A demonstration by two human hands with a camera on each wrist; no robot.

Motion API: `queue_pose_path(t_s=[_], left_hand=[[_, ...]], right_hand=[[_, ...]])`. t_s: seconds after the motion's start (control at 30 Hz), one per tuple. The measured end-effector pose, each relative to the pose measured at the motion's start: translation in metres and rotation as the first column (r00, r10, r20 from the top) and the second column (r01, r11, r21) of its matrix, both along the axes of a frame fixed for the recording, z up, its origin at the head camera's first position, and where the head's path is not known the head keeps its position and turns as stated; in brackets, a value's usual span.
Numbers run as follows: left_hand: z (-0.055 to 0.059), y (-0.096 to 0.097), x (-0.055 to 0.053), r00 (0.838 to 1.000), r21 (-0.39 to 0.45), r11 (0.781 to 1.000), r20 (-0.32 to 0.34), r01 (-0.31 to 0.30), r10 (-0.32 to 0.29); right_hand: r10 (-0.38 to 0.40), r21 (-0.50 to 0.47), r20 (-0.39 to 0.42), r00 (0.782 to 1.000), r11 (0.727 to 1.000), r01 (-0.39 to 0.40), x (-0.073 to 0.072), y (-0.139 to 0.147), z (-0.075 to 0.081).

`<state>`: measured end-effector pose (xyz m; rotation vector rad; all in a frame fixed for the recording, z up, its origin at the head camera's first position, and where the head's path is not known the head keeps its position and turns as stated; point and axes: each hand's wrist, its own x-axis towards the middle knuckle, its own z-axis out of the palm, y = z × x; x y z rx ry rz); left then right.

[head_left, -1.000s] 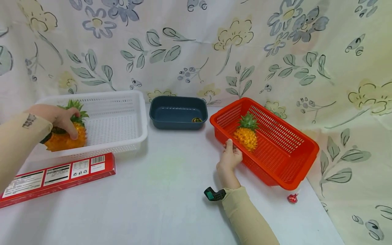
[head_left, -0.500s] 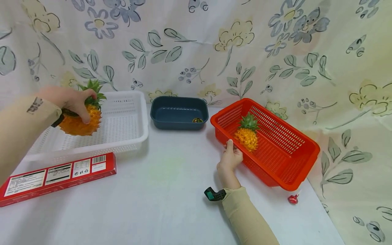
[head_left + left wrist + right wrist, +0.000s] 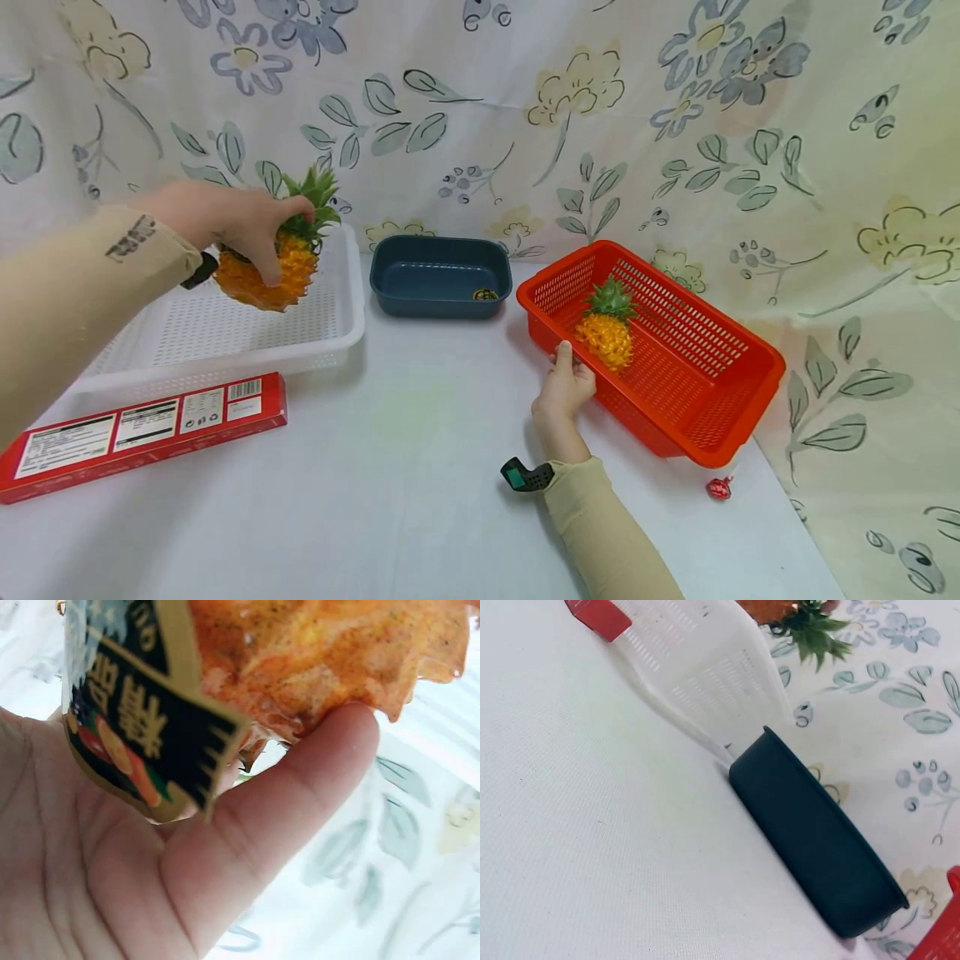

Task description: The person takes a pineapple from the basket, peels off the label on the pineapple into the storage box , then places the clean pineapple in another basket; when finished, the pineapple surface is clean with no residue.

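My left hand [image 3: 243, 221] grips a pineapple [image 3: 270, 271] near the base of its leaves, held up over the white basket [image 3: 351, 283]. In the left wrist view a finger presses the pineapple's orange skin [image 3: 300, 660], and a dark printed label [image 3: 142, 712] hangs from it. At the red basket [image 3: 697, 383], my right hand [image 3: 564, 390] holds the near left rim, thumb on top and the other fingers partly hidden below. A second pineapple [image 3: 606, 337] lies inside the red basket. The right wrist view does not show the right hand.
Between the baskets stands a dark blue tub [image 3: 442, 307] with a small dark and gold item [image 3: 485, 295] in it. A long red box [image 3: 150, 437] lies before the white basket. A small red wrapped candy [image 3: 718, 488] sits near the table's right edge. Floral cloth [image 3: 480, 108] hangs behind.
My left hand has lifted the pineapple out of the white basket and carried it up and to the right. My right hand and the red basket stay in place.
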<state>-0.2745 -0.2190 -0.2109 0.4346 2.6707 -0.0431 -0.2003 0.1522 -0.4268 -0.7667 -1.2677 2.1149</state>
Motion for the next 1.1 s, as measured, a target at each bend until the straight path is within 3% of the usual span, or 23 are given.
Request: queue_pose_path(t_s=[0.33, 0.47, 0.57, 0.7, 0.8, 1.1], left_hand=[[0.008, 0.053, 0.015, 0.988, -0.101, 0.985, -0.056, 0.136, -0.142], [0.009, 0.076, 0.021, 0.968, -0.15, 0.963, -0.082, 0.224, -0.238], [0.008, 0.093, 0.028, 0.942, -0.148, 0.943, -0.111, 0.299, -0.317], [0.001, 0.115, 0.039, 0.905, -0.156, 0.912, -0.143, 0.379, -0.401], [-0.006, 0.128, 0.046, 0.886, -0.166, 0.89, -0.126, 0.425, -0.446], [-0.033, 0.154, 0.06, 0.85, -0.202, 0.836, -0.028, 0.511, -0.526]], right_hand=[[0.004, 0.011, -0.023, 1.0, 1.0, -0.003, -0.001, 0.0, -0.001], [0.001, 0.003, -0.028, 1.0, 1.0, -0.001, 0.0, 0.0, 0.0], [0.0, 0.001, -0.026, 1.0, 1.0, 0.0, 0.0, 0.0, 0.001], [0.005, 0.003, -0.025, 1.0, 1.0, -0.005, 0.001, 0.0, 0.001], [0.005, 0.006, -0.025, 1.0, 1.0, -0.005, 0.001, 0.0, 0.0], [0.004, -0.001, -0.015, 1.0, 1.0, -0.004, 0.001, 0.0, 0.002]])
